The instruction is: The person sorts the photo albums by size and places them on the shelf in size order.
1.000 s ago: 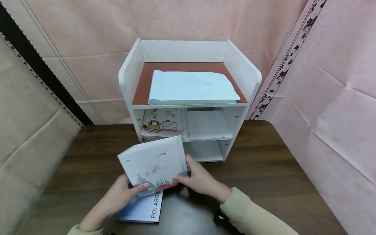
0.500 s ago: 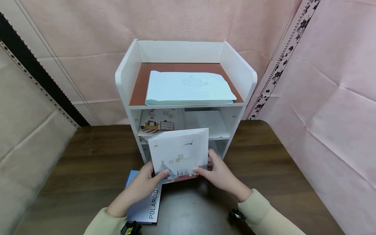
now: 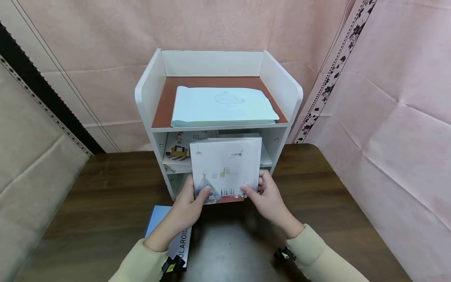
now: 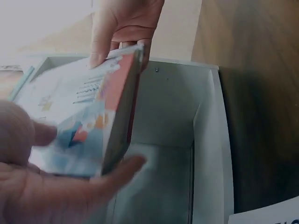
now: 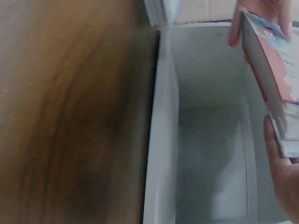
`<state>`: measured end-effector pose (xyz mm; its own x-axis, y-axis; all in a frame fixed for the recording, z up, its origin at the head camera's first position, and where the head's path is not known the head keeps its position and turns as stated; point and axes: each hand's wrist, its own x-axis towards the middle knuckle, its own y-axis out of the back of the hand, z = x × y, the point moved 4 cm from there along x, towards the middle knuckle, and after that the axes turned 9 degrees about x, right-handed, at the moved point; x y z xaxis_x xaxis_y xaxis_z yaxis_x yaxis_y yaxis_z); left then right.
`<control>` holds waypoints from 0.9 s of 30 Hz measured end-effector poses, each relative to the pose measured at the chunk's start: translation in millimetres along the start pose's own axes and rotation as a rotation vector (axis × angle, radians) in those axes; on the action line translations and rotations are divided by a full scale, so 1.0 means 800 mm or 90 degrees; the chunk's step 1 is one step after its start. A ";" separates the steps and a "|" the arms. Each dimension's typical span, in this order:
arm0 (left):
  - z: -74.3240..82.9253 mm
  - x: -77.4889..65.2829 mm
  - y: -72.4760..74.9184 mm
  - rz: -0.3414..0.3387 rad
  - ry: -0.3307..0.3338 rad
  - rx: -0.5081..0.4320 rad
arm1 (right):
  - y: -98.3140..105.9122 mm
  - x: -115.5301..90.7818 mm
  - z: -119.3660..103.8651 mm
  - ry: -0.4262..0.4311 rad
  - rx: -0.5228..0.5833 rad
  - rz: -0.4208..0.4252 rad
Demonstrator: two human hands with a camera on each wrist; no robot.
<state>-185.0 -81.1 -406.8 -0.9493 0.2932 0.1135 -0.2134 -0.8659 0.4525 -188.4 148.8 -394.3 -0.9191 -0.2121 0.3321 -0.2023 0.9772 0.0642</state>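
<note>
Both hands hold a thick white book (image 3: 225,168) whose cover shows a blue tent, small trees and a reddish strip along the bottom. My left hand (image 3: 188,205) grips its lower left corner, thumb on the cover. On the lower right side my right hand (image 3: 269,199) grips it the same way, fingers behind. The book is tilted in front of the white shelf unit (image 3: 211,62), covering part of its middle and lower compartments. In the right wrist view the thick page block of the book (image 5: 268,70) shows between the two hands.
A whale-drawing sheet or packet (image 3: 225,105) lies on the unit's brown top. Another printed book (image 3: 177,147) lies in the middle left compartment. On the wooden table (image 3: 105,203), a blue and white POLAROID book (image 3: 183,243) lies partly under the left arm. Pink cloth (image 3: 218,23) hangs behind.
Both hands have carried the book right and away from me, toward the shelf unit, turning it more upright. The POLAROID book stays on the table.
</note>
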 end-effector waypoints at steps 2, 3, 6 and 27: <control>0.001 0.000 -0.005 -0.031 -0.006 -0.046 | 0.007 0.002 0.003 -0.014 0.025 0.018; 0.001 -0.001 -0.008 -0.048 -0.007 -0.072 | 0.011 0.003 0.006 -0.024 0.038 0.025; -0.001 -0.001 -0.013 -0.071 -0.016 -0.132 | 0.020 0.005 0.018 -0.046 0.068 0.035; 0.017 0.006 -0.020 -0.028 -0.113 -0.210 | 0.033 0.018 0.019 -0.067 0.114 0.084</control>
<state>-183.3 -60.3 -401.6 -0.8892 0.3731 0.2648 -0.3431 -0.9267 0.1536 -212.1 171.6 -402.2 -0.9698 -0.0908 0.2264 -0.1256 0.9815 -0.1443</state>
